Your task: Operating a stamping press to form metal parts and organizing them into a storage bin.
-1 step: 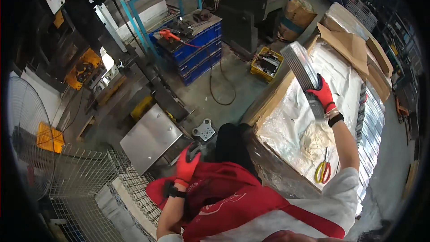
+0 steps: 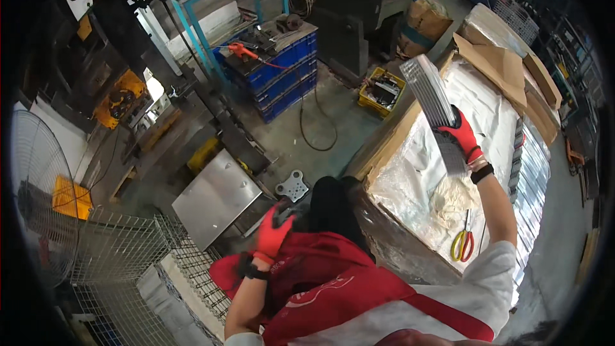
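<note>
My right hand (image 2: 460,134), in a red and black glove, grips a long bundle of thin silver metal strips (image 2: 428,91). It holds the bundle tilted above the white sheeting (image 2: 410,173) of a large wrapped carton. My left hand (image 2: 274,232), gloved the same way, is in front of the red apron (image 2: 333,282). Its thumb and fingers are apart, and nothing shows between them. Scissors with red and yellow handles (image 2: 462,245) lie on the sheeting beside a crumpled cream cloth (image 2: 450,197).
Left of me stand a bare metal-topped stand (image 2: 216,198) and a wire cage (image 2: 115,247). A flat perforated metal plate (image 2: 293,186) is near my feet. Blue crates (image 2: 288,67) and a yellow bin (image 2: 382,91) stand ahead. Ribbed silver material (image 2: 532,179) lies along the carton's right side.
The metal bundle has tipped slightly, its far end shifting left. My right hand has barely moved, and my left hand has shifted a little to the right.
</note>
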`<state>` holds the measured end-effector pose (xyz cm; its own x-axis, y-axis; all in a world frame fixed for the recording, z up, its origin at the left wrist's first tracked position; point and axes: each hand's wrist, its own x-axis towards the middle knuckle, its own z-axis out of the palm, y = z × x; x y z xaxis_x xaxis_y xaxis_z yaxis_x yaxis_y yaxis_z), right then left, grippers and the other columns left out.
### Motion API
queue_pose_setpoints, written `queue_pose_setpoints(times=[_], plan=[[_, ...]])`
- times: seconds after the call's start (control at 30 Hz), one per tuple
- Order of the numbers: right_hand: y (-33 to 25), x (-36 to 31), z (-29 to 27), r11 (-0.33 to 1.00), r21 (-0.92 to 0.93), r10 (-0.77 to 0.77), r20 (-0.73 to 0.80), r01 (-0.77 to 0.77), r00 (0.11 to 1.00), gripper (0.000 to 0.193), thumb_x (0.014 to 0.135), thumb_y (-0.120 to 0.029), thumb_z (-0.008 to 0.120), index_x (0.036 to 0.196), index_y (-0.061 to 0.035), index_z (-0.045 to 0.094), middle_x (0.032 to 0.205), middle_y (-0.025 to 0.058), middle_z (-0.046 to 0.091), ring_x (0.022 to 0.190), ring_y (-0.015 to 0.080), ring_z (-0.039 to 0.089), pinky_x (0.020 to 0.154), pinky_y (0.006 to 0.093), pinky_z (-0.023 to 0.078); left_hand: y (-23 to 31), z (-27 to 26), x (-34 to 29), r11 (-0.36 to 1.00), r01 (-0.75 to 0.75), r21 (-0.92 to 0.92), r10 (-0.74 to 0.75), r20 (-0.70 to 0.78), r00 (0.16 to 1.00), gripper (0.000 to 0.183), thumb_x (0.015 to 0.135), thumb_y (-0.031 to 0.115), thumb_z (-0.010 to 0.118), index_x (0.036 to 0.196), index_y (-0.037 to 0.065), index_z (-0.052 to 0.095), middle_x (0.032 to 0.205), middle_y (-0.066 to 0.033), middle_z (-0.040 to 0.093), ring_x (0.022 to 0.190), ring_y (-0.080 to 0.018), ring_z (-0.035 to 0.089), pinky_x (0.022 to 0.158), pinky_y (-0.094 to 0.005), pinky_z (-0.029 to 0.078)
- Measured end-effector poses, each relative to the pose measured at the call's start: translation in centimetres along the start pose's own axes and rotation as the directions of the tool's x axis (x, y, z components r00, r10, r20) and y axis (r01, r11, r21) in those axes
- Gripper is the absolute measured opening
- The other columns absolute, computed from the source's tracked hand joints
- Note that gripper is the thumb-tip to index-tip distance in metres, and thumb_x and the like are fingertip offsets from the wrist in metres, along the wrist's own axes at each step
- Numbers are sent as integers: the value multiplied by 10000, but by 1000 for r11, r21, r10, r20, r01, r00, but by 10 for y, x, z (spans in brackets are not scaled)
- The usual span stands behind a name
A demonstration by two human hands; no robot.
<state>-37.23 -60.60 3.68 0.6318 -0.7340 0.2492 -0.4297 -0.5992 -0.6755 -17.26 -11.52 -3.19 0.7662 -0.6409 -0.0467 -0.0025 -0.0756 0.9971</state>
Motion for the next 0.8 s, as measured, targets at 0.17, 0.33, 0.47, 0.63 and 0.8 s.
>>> queue_pose_setpoints(times=[0.17, 0.33, 0.47, 0.63, 0.8], plan=[[-177, -62, 26, 678, 652, 28, 440, -340, 898, 563, 709, -117, 648, 1196, -8, 387, 988, 62, 554, 863, 113, 534, 769, 241, 431, 38, 50, 47, 827, 146, -543, 83, 374, 923, 634, 786, -23, 494, 1329, 50, 174, 1280, -80, 358, 1107, -165, 398, 915, -278, 338], [-233, -128, 98, 761, 598, -5, 393, -251, 920, 663, 662, -184, 698, 1202, 2, 362, 1094, 114, 494, 987, 178, 485, 842, 288, 400, 96, 54, 13, 909, -42, -416, 201, 345, 917, 616, 821, 4, 446, 1345, 88, 135, 1293, -78, 303, 1101, -183, 375, 899, -296, 344], [-262, -172, 138, 980, 197, -41, 234, -6, 971, 930, 565, -410, 725, 1275, -25, 262, 1100, 214, 404, 1011, 320, 410, 855, 383, 352, 116, 45, -29, 979, -191, -78, 203, 197, 959, 549, 838, 109, 460, 1312, 56, 188, 1253, -95, 337, 1083, -199, 387, 911, -322, 336], [-293, -221, 112, 922, 221, -375, 315, 317, 872, 879, 591, -409, 696, 1285, -66, 280, 1106, 204, 398, 985, 355, 412, 840, 412, 353, 91, 2, -21, 365, 577, -731, -336, 475, 813, 551, 837, 320, 465, 1249, -3, 293, 1231, -125, 371, 1095, -247, 385, 932, -364, 322], [-252, -212, 55, 780, 624, -287, 308, 35, 907, 492, 746, -96, 588, 1204, -50, 416, 1097, 124, 508, 1011, 193, 495, 854, 306, 394, 51, 18, -11, 95, 445, -891, 17, 448, 894, 469, 827, 376, 463, 1168, 56, 420, 1200, -120, 437, 1100, -256, 412, 916, -413, 352]])
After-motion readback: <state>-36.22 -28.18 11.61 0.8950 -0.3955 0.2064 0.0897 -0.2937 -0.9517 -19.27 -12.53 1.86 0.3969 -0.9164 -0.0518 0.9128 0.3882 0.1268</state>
